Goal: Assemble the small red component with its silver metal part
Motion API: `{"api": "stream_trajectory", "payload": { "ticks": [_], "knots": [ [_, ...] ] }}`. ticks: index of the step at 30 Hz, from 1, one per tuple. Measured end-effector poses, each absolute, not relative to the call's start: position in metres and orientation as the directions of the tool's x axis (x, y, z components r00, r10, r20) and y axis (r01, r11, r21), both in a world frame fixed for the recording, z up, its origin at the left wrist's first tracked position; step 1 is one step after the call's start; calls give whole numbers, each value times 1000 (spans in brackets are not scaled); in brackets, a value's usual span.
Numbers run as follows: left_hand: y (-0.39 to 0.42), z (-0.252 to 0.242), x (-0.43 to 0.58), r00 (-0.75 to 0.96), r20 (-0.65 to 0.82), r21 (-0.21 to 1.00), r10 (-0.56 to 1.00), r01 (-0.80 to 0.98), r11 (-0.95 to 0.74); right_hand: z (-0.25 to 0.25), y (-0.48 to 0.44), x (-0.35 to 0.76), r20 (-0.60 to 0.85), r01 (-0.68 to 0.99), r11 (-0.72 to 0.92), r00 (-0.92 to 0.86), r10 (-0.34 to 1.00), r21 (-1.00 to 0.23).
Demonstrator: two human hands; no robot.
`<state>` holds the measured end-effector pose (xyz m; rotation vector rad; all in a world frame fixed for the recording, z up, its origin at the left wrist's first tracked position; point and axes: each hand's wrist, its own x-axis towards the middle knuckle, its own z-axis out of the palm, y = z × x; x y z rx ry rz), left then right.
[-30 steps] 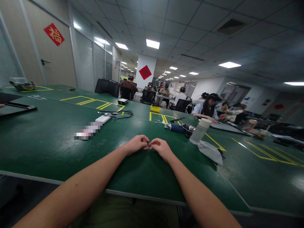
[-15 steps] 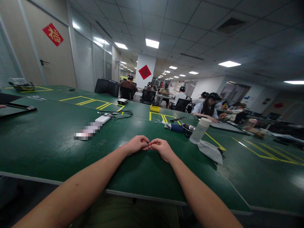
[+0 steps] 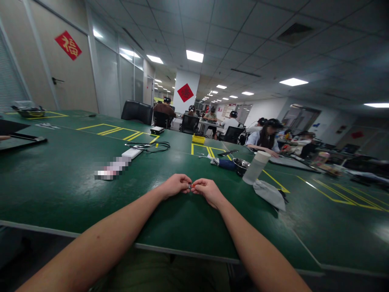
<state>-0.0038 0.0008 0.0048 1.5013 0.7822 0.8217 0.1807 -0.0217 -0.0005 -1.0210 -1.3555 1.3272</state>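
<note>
Just above the green table (image 3: 182,227), my two hands meet with their fingertips almost touching. My left hand (image 3: 176,185) is closed in a pinch, and a tiny dark piece shows at its fingertips, too small to name. Between the thumb and fingers of my right hand (image 3: 207,190) is a small orange-red piece (image 3: 193,185), mostly hidden by the fingers. Whether the two pieces are joined, I cannot tell.
To the right stand a translucent bottle (image 3: 257,168), a metal bowl (image 3: 241,164) and a grey pouch (image 3: 269,194). On the left lie a white power strip (image 3: 133,153) and black cable (image 3: 158,147). A yellow box (image 3: 198,139) sits farther back. Several people work beyond.
Both hands stay in nearly the same place. The tiny pieces at the fingertips look slightly turned, and the gap between the fingertips is a little wider.
</note>
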Motion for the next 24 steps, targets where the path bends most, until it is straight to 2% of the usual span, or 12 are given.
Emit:
{"api": "stream_trajectory", "payload": {
  "ticks": [14, 18, 24],
  "knots": [
    [0, 5, -3, 505, 51, 999, 861, -30, -41, -6, -18, 187, 83, -10, 83, -204, 975, -996],
    [0, 5, -3, 509, 96, 994, 855, -8, -107, -8, -16, 188, 108, 4, 110, -177, 978, -994],
    [-2, 5, -4, 493, 103, 987, 864, 56, -150, -9, -15, 186, 88, -93, 73, -174, 981, -993]
  ]
}}
